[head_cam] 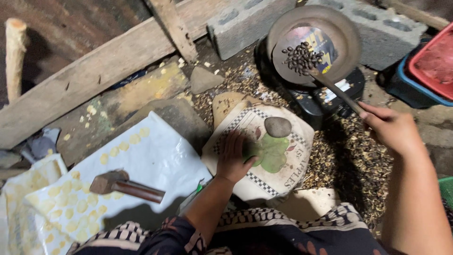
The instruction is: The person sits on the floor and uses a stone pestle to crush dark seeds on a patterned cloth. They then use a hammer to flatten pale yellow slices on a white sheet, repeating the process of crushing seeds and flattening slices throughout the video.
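My right hand (391, 127) grips the ladle (302, 59) of dark seeds (302, 57); keep it level. Left hand (233, 156) lies open-fingered, flat, steadying the printed cloth (283, 170).

Rough shed, concrete blocks (245, 23), timber beams (94, 71)

Red basket (436, 61) cut by edge

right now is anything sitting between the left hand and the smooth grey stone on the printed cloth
Nothing visible does. The left hand lies flat on the printed cloth, and the smooth grey stone sits just up and to the right of its fingertips, with only bare cloth between them. The right hand holds a long-handled spoon of dark beans off to the side.
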